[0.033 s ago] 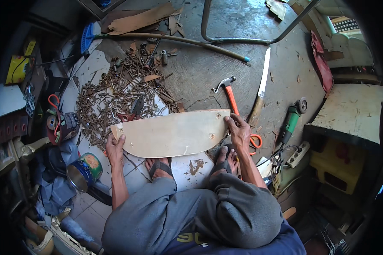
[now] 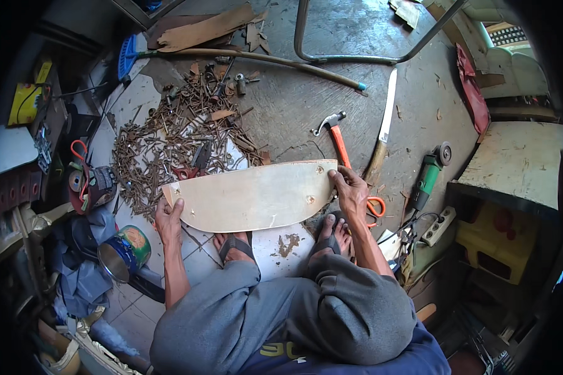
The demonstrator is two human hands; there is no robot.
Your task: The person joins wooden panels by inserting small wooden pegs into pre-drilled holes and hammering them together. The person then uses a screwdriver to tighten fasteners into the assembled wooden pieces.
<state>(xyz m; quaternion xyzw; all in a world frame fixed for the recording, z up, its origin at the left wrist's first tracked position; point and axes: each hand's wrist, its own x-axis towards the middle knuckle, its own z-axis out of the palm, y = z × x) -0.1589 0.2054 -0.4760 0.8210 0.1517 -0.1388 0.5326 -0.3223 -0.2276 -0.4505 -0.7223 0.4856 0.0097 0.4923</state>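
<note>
A pale, thin wooden board (image 2: 250, 197) with a nearly straight far edge and a curved near edge is held up over my feet. My left hand (image 2: 168, 219) pinches its left end, thumb on the upper face. At the right end my right hand (image 2: 351, 194) grips it, thumb on top and fingers under the edge. Small round holes or marks show near both ends. Just beyond the board lie a claw hammer (image 2: 338, 140) with an orange handle and, left of it, pliers (image 2: 200, 159) with red handles. Orange-handled scissors (image 2: 375, 209) lie beside my right wrist.
A heap of rusty nails and screws (image 2: 181, 119) spreads at the far left. A long machete (image 2: 388, 115) and a green angle grinder (image 2: 428, 178) lie to the right, near a power strip (image 2: 439, 226). An open tin (image 2: 124, 253) lies left; a broom (image 2: 256, 56) crosses the back.
</note>
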